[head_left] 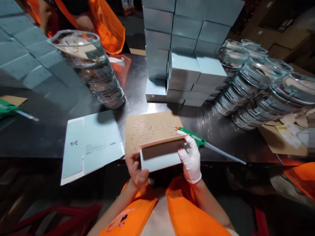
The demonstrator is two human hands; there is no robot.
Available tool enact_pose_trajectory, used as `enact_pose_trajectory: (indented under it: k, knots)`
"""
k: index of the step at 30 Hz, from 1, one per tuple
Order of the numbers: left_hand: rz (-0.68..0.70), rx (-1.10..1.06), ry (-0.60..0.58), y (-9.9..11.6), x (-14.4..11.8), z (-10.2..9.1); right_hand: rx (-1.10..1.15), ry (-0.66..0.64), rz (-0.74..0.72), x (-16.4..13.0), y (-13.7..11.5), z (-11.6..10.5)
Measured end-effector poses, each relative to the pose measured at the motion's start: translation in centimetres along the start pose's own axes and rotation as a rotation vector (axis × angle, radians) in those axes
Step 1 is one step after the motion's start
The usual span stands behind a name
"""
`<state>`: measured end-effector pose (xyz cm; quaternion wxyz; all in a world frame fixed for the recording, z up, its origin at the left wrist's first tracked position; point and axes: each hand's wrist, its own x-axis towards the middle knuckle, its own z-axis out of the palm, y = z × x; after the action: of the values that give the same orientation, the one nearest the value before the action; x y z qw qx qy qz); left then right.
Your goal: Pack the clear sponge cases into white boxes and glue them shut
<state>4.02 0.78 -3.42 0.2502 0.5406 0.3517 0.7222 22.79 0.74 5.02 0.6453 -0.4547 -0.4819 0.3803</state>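
Between my two hands is a pale blue cardboard box (161, 159), its long open side facing me and its inside in shadow. My bare left hand (137, 168) grips the left end, thumb along the lower edge. On the other end, my right hand (191, 160) in a white glove holds the box with thumb and fingers. A green glue gun (194, 136) with a clear glue stick lies just beyond my right hand. Under its orange tip is a brown cardboard sheet (150, 126) dotted with dried bits. Flat pale blue box blanks (92, 144) lie to the left.
Stacked glass bowls (105, 78) stand at the back left, and more glass stacks (253, 82) at the right. Pale blue boxes (184, 78) are piled at the back. Another glue gun (10, 108) lies far left. A person in an orange vest (108, 29) is across the table.
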Motion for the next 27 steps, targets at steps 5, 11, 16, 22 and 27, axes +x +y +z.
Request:
enact_pose_trajectory:
  k: [5, 11, 16, 22, 27]
  knots:
    - [0.211, 0.030, -0.142, 0.2, 1.3, -0.4, 0.170, 0.094, 0.105, -0.2, -1.1, 1.3]
    - [0.274, 0.159, -0.234, 0.2, 2.4, -1.9, -0.525, 0.196, 0.184, -0.4, -0.4, -6.4]
    - [0.210, 0.276, -0.235, 0.0, 2.1, -1.1, -1.107, 0.185, 0.557, 0.0, 1.3, -10.3]
    - [0.356, 0.245, -0.145, 1.9, 2.2, -2.9, -0.563, 0.230, 0.637, 1.0, 3.0, -9.7]
    - [-0.121, 0.279, -0.162, 4.2, 0.8, -3.9, -0.312, 0.387, 0.440, -0.8, 2.4, -8.8]
